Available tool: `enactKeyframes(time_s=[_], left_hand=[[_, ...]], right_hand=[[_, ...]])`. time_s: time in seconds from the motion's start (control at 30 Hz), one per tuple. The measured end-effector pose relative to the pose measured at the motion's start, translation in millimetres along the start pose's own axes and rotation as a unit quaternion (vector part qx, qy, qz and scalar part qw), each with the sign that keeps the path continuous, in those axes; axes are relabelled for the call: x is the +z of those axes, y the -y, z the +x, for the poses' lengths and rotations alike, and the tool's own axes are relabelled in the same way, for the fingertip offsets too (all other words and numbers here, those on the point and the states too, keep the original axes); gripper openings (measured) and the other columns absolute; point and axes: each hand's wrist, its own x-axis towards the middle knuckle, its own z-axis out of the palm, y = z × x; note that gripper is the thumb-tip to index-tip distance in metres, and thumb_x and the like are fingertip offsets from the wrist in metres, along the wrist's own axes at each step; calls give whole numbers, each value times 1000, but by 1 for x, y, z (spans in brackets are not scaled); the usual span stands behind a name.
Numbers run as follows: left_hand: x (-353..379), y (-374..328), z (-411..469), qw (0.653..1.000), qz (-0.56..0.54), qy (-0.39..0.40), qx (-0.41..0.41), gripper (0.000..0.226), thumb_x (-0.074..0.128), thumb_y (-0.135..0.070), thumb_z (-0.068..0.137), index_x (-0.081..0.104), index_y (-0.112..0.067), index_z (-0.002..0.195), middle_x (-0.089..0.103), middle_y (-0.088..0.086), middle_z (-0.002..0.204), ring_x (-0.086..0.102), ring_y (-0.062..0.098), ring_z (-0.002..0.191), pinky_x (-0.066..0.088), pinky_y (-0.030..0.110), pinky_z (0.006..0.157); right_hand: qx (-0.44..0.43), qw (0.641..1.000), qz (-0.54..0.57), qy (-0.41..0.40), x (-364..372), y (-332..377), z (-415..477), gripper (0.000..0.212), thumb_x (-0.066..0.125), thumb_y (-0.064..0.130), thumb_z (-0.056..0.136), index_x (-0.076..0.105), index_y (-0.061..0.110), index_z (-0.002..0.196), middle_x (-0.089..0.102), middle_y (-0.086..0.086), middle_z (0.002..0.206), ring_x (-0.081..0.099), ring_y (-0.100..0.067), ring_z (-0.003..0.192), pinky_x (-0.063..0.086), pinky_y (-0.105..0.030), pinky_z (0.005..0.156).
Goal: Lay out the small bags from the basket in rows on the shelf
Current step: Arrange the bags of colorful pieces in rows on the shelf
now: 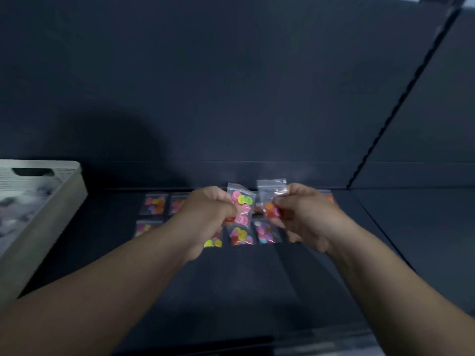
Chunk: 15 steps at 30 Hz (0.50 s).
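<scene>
Left hand (205, 211) pinches a clear plastic bag of pink and green buttons (241, 204); right hand (305, 217) pinches a clear bag of orange-red buttons (272, 199). Both above laid bag rows (241, 236) on dark shelf (231, 291), right of grey slotted basket (46, 217).

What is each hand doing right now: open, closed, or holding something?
Left hand: pinches a bag of pink and green buttons.
Right hand: pinches a bag of orange buttons.

We note dim light; soft shadow (133, 142) up-left of grip, faint glare (259, 167) behind it; basket (51, 201) far left blurred; edges bowed.
</scene>
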Motion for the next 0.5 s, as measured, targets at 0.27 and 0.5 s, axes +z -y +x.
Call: enactKeyframes(time_s=[0.27, 0.5], left_hand=[[84, -2, 11, 999, 6, -37, -26, 21, 61, 2, 82, 55, -14, 71, 60, 5, 69, 53, 13, 56, 39, 16, 45], [120, -13, 4, 996, -11, -82, -31, 17, 63, 3, 79, 59, -12, 72, 59, 6, 65, 51, 15, 53, 42, 24, 54]], right_hand=[[-19, 983, -158, -94, -111, -31, 11, 19, 62, -10, 80, 53, 5, 72, 60, -15, 68, 60, -18, 52, 53, -19, 50], [-87, 880, -452, -120, -143, -48, 28, 27, 72, 22, 75, 51, 13, 89, 59, -4, 89, 55, -20, 76, 40, -29, 61]])
